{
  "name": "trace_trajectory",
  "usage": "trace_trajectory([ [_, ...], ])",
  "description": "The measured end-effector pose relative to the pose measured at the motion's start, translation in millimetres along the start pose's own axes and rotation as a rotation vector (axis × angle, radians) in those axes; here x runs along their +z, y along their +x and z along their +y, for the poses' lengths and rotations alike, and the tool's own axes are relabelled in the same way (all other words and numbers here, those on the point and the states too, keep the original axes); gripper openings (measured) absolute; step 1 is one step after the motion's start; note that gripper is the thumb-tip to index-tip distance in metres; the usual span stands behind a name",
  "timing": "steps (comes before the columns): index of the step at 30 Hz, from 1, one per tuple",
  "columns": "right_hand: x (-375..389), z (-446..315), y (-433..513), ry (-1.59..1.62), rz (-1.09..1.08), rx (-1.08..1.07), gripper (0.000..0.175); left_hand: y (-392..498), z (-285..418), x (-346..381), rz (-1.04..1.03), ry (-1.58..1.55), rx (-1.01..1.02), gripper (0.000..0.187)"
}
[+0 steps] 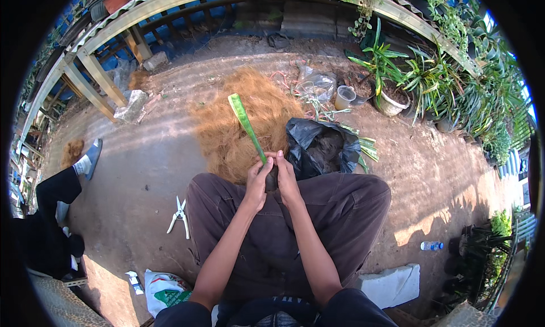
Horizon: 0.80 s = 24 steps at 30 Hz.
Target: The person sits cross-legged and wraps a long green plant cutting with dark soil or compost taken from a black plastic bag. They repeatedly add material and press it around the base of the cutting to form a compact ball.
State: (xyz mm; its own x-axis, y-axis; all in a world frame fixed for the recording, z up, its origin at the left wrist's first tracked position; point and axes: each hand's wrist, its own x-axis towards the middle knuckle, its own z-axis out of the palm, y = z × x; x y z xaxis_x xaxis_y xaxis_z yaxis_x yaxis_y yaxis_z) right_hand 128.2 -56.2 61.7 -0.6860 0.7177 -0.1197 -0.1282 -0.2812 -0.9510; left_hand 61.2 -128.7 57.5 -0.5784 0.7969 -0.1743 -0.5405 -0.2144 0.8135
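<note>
Both of my hands meet above my lap around a dark clump of soil (271, 182) at the base of a long green leaf cutting (245, 121). My left hand (256, 182) closes on the clump from the left, its thumb by the foot of the leaf. From the right, my right hand (288, 180) presses on the same clump. The leaf points up and leftward over a pile of brown coconut fibre (230, 144). A black plastic bag (298, 133) with dark soil (325, 146) in it stands open just beyond my right knee.
White-handled pruning shears (180, 218) lie left of my left knee. Another person's slippered foot (91, 159) is farther left. A plastic cup (345, 98), clear plastic bag (317, 86) and potted plants (394, 101) stand ahead right. A pale block (391, 284) and water bottle (431, 245) lie at right.
</note>
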Motion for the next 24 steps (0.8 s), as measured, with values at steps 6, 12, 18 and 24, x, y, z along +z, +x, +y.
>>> trace_trajectory([
  [6,-26,26,-19,-0.118,0.104,-0.050,0.052,5,-44,5,0.090,0.142,0.045,0.040],
  [12,-42,31,-41,-0.073,0.069,-0.056,0.055,-16,-65,25,0.245,0.187,0.010,0.040],
  [18,-54,23,-52,-0.075,-0.008,-0.062,0.051,-29,-68,29,0.211,0.154,0.015,0.041],
  [24,-44,27,-61,-0.154,-0.098,-0.065,0.048,-46,-59,20,0.265,0.022,-0.015,0.038],
])
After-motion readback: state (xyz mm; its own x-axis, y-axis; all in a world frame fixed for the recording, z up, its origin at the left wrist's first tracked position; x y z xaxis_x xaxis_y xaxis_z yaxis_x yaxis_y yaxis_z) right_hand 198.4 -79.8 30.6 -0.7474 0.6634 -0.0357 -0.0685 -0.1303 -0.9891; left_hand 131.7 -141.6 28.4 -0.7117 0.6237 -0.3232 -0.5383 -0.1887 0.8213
